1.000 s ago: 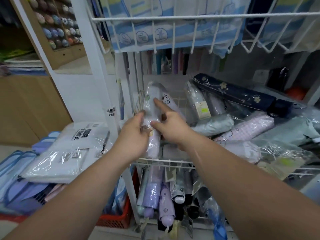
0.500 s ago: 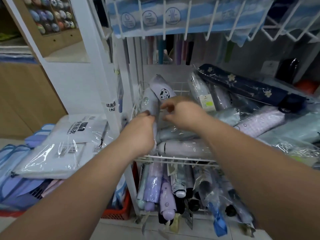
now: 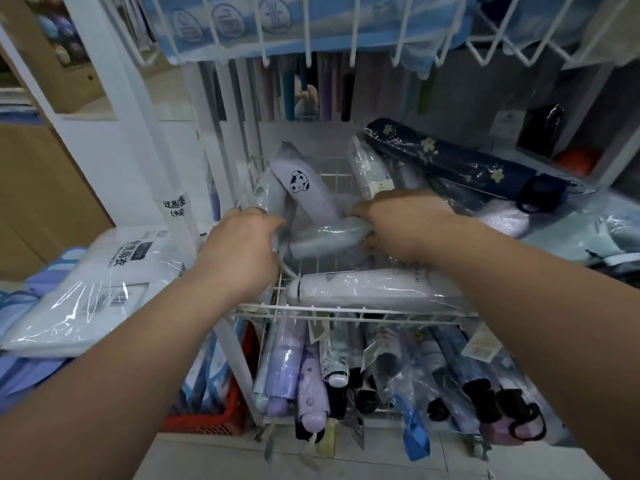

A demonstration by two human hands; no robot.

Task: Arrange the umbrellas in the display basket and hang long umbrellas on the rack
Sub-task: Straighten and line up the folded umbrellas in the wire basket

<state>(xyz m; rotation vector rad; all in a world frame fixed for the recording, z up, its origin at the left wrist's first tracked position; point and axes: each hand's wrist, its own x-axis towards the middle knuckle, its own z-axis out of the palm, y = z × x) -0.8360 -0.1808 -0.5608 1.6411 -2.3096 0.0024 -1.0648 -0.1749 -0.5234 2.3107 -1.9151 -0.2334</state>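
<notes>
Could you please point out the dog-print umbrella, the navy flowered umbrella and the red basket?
dog-print umbrella [image 3: 300, 181], head view, on the printed dog on its lilac sleeve.
navy flowered umbrella [image 3: 450, 157], head view, on the middle of its wrapped body.
red basket [image 3: 207, 422], head view, on its mesh front wall.

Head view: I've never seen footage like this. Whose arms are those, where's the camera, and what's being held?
No machine here: a person wears one camera on the head, looking down at their own bare arms. The white wire display basket holds folded umbrellas in clear plastic. The left hand grips a pale grey folded umbrella propped at the basket's left corner. The right hand has its fingers curled round the end of a pale blue folded umbrella lying across. A lilac dog-print umbrella leans between them.
</notes>
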